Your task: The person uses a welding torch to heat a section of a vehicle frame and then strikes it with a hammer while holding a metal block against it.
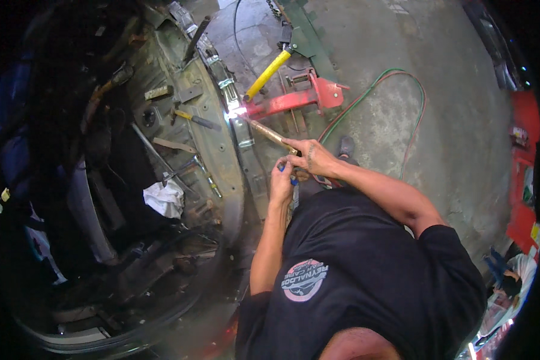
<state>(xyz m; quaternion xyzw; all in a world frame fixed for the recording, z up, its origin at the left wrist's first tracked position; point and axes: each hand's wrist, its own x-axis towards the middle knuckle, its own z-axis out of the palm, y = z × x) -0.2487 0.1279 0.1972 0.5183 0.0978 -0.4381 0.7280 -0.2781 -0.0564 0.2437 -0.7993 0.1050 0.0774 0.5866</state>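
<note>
A dark, stripped car body with a bare metal floor pan (219, 147) is filling the left side, while a grey concrete floor (462, 156) is spreading along the right. Between them, a long silvery metal sill (229, 91) is forming the body's edge. A red steel arm (285, 103) is reaching from the right up to this sill, and a yellow cylindrical bar (270, 73) is slanting just above it. Paired green and red hoses (396, 71) are looping over the concrete.

A slim, brass-coloured torch (269, 132) is extending ahead and leftward from the fingers, its long axis slanting toward the sill and ending just beside a white-pink glow (237, 112). The right hand (315, 158) is sitting nearer that tip, its fingers gripping the torch, the index stretching along it. The left hand (284, 171) is bunching its fingers around the rear, a small blue piece (294, 181) showing beside them. The sill and red arm are hemming in the tip; wider room is lying rightward, above the concrete.
</note>
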